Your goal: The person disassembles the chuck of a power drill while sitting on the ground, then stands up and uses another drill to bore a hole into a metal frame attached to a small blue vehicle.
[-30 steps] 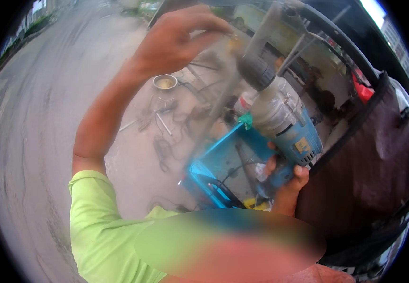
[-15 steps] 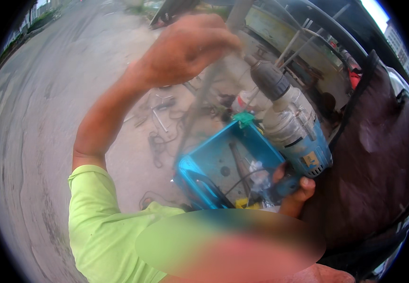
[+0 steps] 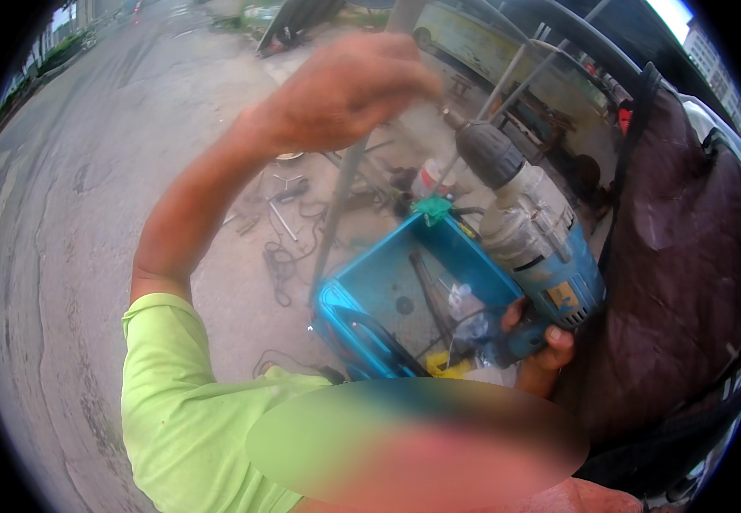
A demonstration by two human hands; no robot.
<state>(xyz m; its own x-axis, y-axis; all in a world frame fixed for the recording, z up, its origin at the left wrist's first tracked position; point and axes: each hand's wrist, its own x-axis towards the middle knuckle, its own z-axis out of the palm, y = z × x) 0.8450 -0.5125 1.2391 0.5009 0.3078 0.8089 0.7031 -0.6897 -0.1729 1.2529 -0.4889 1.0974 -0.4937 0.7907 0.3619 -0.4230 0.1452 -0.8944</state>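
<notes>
My right hand (image 3: 550, 352) is wrapped round the handle of a power drill (image 3: 537, 229) with a blue body and a worn grey front. The drill tilts up and to the left, its dark chuck (image 3: 488, 152) at the upper end with a short metal tip showing. Just left of that tip is my left hand (image 3: 349, 90), fingers curled together and blurred. Whatever they pinch, if anything, I cannot make out. Below the drill stands a blue plastic basket (image 3: 377, 256) holding a dark bar, clear plastic bags and a yellow item (image 3: 449, 363).
A brown padded cover (image 3: 678, 265) fills the right side. A green bag (image 3: 433, 209) hangs on the basket's far rim, near a white and red bucket (image 3: 430, 178). A metal pole (image 3: 342, 188) rises beside the basket. Tools and cables (image 3: 283, 227) lie on the ground.
The view has shifted slightly. My left hand has moved a little closer to the drill's tip, still curled. My right hand keeps its grip on the drill.
</notes>
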